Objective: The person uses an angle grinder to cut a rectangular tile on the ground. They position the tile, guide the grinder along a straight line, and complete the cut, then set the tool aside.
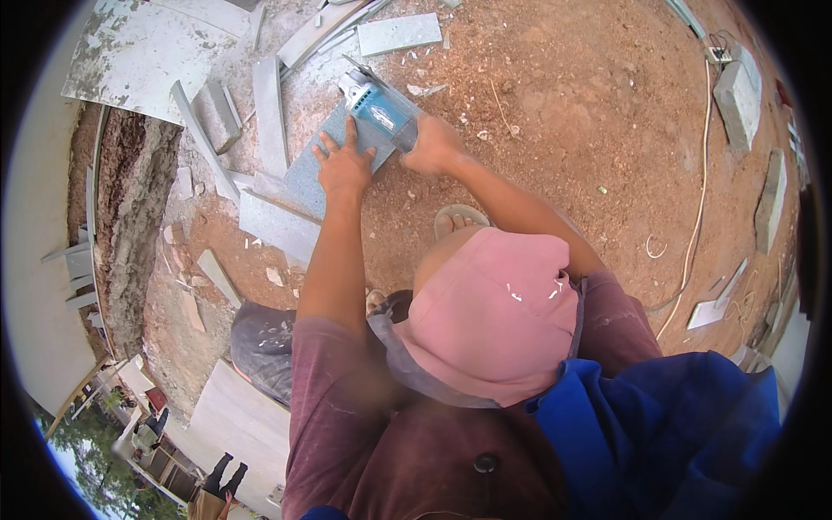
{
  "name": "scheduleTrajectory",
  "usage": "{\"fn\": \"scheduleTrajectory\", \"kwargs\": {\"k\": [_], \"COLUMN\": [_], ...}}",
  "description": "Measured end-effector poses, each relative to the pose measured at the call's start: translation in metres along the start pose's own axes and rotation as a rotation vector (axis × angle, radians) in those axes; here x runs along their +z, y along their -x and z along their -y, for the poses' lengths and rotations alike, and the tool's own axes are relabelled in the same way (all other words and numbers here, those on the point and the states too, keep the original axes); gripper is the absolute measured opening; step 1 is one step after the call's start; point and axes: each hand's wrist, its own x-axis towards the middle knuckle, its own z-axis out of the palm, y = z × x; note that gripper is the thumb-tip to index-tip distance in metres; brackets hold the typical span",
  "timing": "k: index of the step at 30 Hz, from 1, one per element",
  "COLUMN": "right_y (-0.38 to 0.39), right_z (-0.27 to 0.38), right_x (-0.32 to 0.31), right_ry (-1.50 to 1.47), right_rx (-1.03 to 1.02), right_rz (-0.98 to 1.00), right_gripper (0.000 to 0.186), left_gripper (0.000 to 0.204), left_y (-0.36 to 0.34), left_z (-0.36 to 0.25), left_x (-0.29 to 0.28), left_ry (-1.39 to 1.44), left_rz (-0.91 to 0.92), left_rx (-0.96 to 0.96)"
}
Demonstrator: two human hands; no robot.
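My right hand [433,146] is wrapped round the rear of a teal angle grinder [381,113]. The grinder's head points up and left, with its disc side over the far edge of a grey stone slab [305,178]. My left hand [345,166] lies on that slab with its fingers spread, just short of the grinder body, and grips nothing. The slab is laid at a slant over other cut pieces on the dirt. I cannot tell from this view whether the disc touches the stone.
Several cut slab strips [270,117] lie left of and beyond my hands, including a short grey piece [399,35]. A pale cord [698,199] runs down the right side near a concrete block [738,100]. My sandalled foot [459,221] is close below the grinder. Two people are at lower left.
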Motion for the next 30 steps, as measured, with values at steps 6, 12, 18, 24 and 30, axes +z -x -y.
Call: {"fn": "scheduleTrajectory", "kwargs": {"k": [6,12,18,24,30], "right_y": [0.031,0.088,0.13,0.104,0.025], "right_z": [-0.019,-0.053,-0.046,-0.051,-0.001], "right_x": [-0.008,-0.027,-0.042,-0.031,-0.013], "right_ry": [0.05,-0.022,-0.211,-0.037,0.022], "right_rx": [0.039,0.079,0.114,0.045,-0.018], "right_rz": [0.024,0.063,0.09,-0.002,0.001], "right_gripper": [0.047,0.059,0.073,0.056,0.049], "left_gripper": [0.081,0.081,0.081,0.081,0.081], "left_y": [0.001,-0.003,-0.003,-0.001,0.0], "left_z": [0.001,-0.005,0.006,-0.009,0.006], "left_x": [0.001,0.007,0.004,0.003,0.004], "left_ry": [0.005,0.037,0.037,0.045,0.035], "left_rz": [-0.014,0.005,0.015,0.013,-0.004], "left_rx": [0.003,0.021,-0.014,0.01,-0.019]}}
